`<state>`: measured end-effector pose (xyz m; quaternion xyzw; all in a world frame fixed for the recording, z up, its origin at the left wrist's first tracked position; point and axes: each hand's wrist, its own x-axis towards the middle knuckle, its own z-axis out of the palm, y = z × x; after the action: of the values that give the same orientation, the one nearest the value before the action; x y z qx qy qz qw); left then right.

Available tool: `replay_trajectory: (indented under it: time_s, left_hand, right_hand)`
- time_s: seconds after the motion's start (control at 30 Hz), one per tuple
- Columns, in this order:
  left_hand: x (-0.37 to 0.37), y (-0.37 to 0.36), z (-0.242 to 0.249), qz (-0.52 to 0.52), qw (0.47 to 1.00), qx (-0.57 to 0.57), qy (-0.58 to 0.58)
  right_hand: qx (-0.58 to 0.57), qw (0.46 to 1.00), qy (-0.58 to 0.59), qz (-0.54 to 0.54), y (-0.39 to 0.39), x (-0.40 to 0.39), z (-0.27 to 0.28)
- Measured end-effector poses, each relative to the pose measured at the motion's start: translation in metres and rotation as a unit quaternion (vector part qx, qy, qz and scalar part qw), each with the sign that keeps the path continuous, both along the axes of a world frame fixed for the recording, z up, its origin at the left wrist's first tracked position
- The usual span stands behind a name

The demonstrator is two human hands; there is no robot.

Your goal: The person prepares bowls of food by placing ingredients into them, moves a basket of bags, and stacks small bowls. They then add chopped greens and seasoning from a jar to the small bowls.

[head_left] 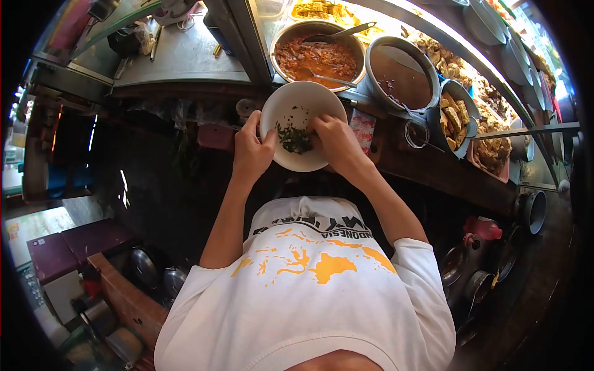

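Observation:
A white bowl (309,100) is held out in front of my chest. My left hand (253,148) grips its left side, thumb over the rim and fingers against the outside. Chopped green herbs (293,138) lie at the bottom, with small bits scattered up the inner wall. Over the right rim reaches my right hand (334,139), its fingers bent together inside the bowl beside the herbs. What those fingertips hold, if anything, is hidden.
Behind the bowl stand a pot of red stew (318,59) with spoons and a pot of brown sauce (402,77). Fried pieces (455,117) fill a bowl to the right. A metal post (241,37) rises at the counter; a wooden box (127,297) stands lower left.

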<state>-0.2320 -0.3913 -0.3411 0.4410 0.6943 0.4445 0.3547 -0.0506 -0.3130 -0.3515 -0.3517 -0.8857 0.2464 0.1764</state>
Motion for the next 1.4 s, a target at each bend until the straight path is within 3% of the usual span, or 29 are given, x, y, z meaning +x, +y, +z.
replay_trajectory:
  time_s: [0.2,0.3,0.43,0.57,0.77,0.8,0.83,1.0,1.1,1.37,1.4]
  left_hand:
    - [0.006,0.007,0.017,-0.016,0.997,0.065,-0.034]
    - [0.005,0.012,0.021,-0.067,0.993,0.095,-0.020]
    - [0.034,0.029,0.073,-0.170,0.971,0.054,-0.162]
    - [0.068,0.061,0.100,-0.255,0.930,0.041,-0.262]
    - [0.109,0.119,0.136,-0.348,0.895,0.019,-0.277]
    - [0.115,0.127,0.139,-0.357,0.892,0.027,-0.275]
    - [0.121,0.135,0.143,-0.365,0.890,0.035,-0.272]
    - [0.138,0.160,0.151,-0.384,0.881,0.034,-0.275]
    - [0.142,0.170,0.149,-0.381,0.881,0.010,-0.280]
    - [0.152,0.181,0.145,-0.388,0.888,0.038,-0.246]
    - [0.154,0.183,0.145,-0.379,0.893,0.038,-0.241]
  right_hand:
    - [-0.230,0.960,0.150,-0.056,0.010,0.018,0.060]
    - [-0.268,0.941,0.200,-0.056,0.015,0.037,0.075]
    - [-0.269,0.946,0.169,-0.058,0.018,0.075,0.135]
    - [-0.249,0.947,0.196,-0.055,0.033,0.121,0.197]
    - [-0.048,0.958,0.245,-0.142,0.113,0.182,0.270]
    - [-0.077,0.953,0.239,-0.170,0.128,0.188,0.282]
    - [0.036,0.973,0.186,-0.129,0.150,0.195,0.285]
    - [0.098,0.984,-0.017,-0.144,0.204,0.199,0.287]
    - [0.117,0.982,-0.057,-0.134,0.216,0.199,0.280]
    - [0.170,0.977,0.021,-0.126,0.213,0.211,0.281]
    - [0.170,0.981,0.045,-0.088,0.206,0.215,0.287]
